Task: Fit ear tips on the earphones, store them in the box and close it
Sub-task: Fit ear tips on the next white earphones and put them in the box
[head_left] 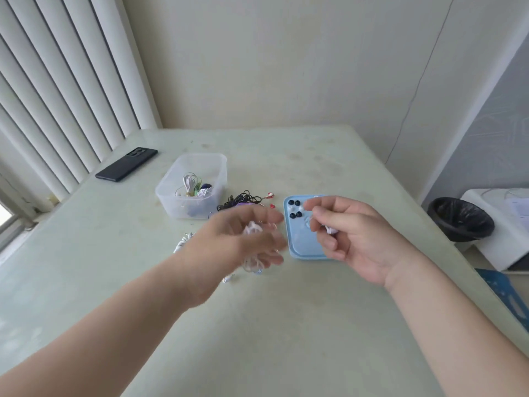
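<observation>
So the job looks only partly done. The clear box [191, 189] sits open on the pale surface [257, 325], and some wound-up earphones [192, 185] already lie inside it. Its blue lid [297, 247] lies flat to the right, well apart from the box, so the box is not closed yet. A few small black ear tips [294, 209] and some white ones rest on the lid, waiting to be used.

More earphones are not put away. A black pair [243, 199] with red ends lies between the box and the lid. White cords [252, 263] lie on the surface under the left hand [243, 242].

That left hand is blurry. Its fingers are spread and partly curled over the white cords, and it may have hold of some, but I cannot tell for sure. The right hand [346, 236] hovers over the lid with its fingers curled in, pinching something small and white [331, 230]. It could be an earbud or an ear tip.

I think ear tips must be fitted, the loose earphones stored, and the lid put on.
</observation>
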Motion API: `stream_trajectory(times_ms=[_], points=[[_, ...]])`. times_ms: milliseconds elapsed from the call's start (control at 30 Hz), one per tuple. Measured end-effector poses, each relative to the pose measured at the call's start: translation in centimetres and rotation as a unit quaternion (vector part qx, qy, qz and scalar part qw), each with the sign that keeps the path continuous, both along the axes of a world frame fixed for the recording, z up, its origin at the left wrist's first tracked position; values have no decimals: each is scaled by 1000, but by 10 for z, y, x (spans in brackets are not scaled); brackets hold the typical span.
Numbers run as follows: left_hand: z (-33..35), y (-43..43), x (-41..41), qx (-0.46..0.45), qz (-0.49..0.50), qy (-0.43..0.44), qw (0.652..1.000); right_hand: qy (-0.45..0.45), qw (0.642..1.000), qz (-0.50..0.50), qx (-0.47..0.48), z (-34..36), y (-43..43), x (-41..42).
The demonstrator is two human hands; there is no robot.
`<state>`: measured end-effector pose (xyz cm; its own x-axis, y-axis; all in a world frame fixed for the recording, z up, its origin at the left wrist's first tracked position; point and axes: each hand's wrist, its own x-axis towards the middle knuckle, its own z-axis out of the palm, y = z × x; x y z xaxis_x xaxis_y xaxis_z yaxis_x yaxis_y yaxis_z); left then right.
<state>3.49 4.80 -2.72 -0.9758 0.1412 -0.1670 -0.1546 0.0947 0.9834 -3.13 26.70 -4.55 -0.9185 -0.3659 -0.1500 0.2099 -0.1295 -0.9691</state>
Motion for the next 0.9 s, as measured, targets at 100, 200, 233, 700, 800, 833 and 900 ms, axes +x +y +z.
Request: stream_trajectory(times_ms=[100,200,233,700,800,833,900], points=[[-9,11,4,-46,-43,-30,998,35,997,14,69,2,0,-5],[-11,21,-6,-47,-36,-36,998,62,992,29,105,1,-1,-9],[-13,23,-11,-43,-28,-30,998,69,991,35,113,-1,-3,-9],[-45,40,-44,-30,77,64,994,11,1000,17,-22,-24,7,-22],[-49,46,-41,5,86,87,993,29,999,7,-17,-25,6,-21],[-51,47,-40,6,86,101,991,27,999,0,-22,-25,5,-20],[-55,49,-38,-9,84,130,988,18,999,-18,-30,-26,2,-19]])
